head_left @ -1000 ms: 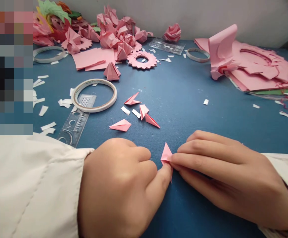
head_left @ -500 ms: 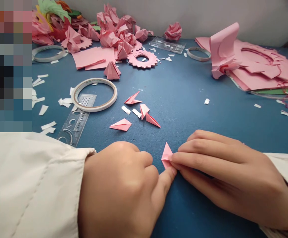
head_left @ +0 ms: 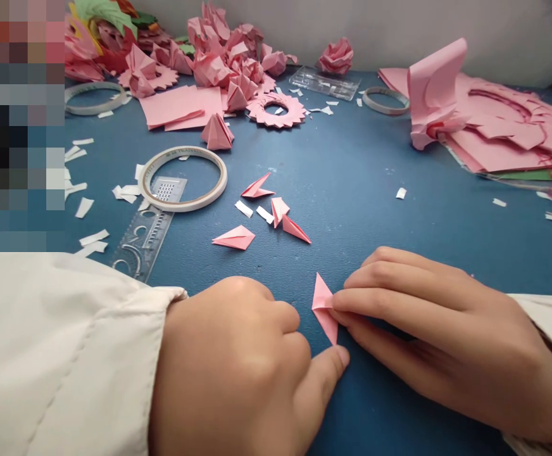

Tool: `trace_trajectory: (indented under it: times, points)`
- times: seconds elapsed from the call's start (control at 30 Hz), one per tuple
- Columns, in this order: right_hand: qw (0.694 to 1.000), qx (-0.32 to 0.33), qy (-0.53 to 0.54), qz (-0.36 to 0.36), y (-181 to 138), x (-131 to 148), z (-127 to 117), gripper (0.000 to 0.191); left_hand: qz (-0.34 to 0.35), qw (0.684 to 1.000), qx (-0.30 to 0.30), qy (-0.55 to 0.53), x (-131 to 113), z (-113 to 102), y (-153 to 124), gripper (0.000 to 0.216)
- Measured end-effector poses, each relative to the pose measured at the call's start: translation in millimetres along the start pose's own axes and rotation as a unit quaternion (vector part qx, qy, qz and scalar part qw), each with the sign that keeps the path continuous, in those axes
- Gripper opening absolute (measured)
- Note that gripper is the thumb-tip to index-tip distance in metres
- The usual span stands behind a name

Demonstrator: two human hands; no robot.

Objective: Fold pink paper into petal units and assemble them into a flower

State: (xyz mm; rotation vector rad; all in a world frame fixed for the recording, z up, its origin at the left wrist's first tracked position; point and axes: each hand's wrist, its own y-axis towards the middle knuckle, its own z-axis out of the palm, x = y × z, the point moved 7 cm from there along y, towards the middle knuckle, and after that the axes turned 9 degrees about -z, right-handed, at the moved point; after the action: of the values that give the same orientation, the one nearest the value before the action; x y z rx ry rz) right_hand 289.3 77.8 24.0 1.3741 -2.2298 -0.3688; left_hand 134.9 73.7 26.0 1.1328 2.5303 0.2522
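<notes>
A small folded pink paper piece point(head_left: 324, 309) lies on the blue tabletop, pointed at its top and bottom ends. My right hand point(head_left: 428, 316) pinches it by the right edge, between thumb and fingertips. My left hand point(head_left: 242, 367) is at the left, fingers curled into a fist. Its thumb stretches out beside the paper's lower tip; whether it touches is hard to tell. Just beyond my hands are several loose folded pink pieces point(head_left: 234, 238) and small white paper strips point(head_left: 244, 209).
A large tape roll point(head_left: 218, 190) sits partly over a clear ruler point(head_left: 136, 244) at left. Pink folded shapes point(head_left: 219, 60), a paper ring point(head_left: 257, 113) and paper sheets point(head_left: 181, 109) lie behind. A clear plastic case point(head_left: 324, 84) and pink paper stack point(head_left: 504, 155) stand farther right.
My left thumb has slid down off the paper's lower part, baring its bottom tip. My right hand keeps its pinch. The whole view has shifted slightly.
</notes>
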Motion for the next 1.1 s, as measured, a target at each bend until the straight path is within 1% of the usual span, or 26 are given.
trace_trajectory:
  times: [0.07, 0.13, 0.2, 0.3, 0.43, 0.5, 0.6, 0.7, 0.73, 0.87, 0.9, 0.93, 1.1]
  points:
    - [1.000, -0.005, -0.012, 0.002, -2, 0, 3, 0.020, -0.001, 1.000, 0.000, -0.003, 0, -1, 0, 0.039]
    - [0.999, -0.026, -0.034, 0.015, -7, 0, 2, 0.017, -0.003, 1.000, 0.000, -0.006, 1, -3, -2, 0.037]
    - [0.998, -0.034, -0.050, 0.028, -12, 0, 0, 0.018, -0.006, 1.000, 0.001, -0.010, 2, -6, -5, 0.033]
    - [0.999, 0.001, -0.041, 0.008, -17, 5, -2, 0.020, -0.002, 1.000, 0.005, -0.020, 6, -14, -11, 0.026]
    - [0.998, 0.013, -0.038, -0.045, -15, 16, -11, 0.023, 0.042, 0.998, 0.020, -0.038, 5, -20, -12, 0.039]
    - [0.997, 0.032, -0.026, -0.063, -14, 19, -11, 0.024, 0.061, 0.997, 0.024, -0.042, 4, -20, -11, 0.040]
    - [0.996, 0.061, -0.003, -0.065, -13, 20, -6, 0.028, 0.075, 0.997, 0.013, -0.032, 3, -18, -11, 0.038]
    - [0.997, 0.056, -0.006, -0.047, -13, 17, -3, 0.022, 0.082, 0.996, 0.011, -0.020, 4, -16, -13, 0.036]
    - [0.997, 0.057, 0.000, -0.049, -13, 16, -1, 0.022, 0.084, 0.996, 0.015, -0.017, 4, -16, -13, 0.035]
    - [0.994, 0.082, 0.019, -0.074, -7, 19, 4, 0.039, 0.093, 0.995, 0.027, -0.016, 4, -16, -15, 0.032]
    - [0.994, 0.062, 0.015, -0.087, -4, 21, 1, 0.044, 0.094, 0.995, 0.028, -0.017, 4, -17, -15, 0.032]
    - [0.994, 0.060, 0.010, -0.089, -2, 21, 0, 0.047, 0.093, 0.995, 0.029, -0.018, 5, -17, -15, 0.033]
    - [0.995, 0.064, 0.001, -0.079, 5, 20, 0, 0.047, 0.051, 0.998, -0.014, -0.019, 10, -22, -12, 0.041]
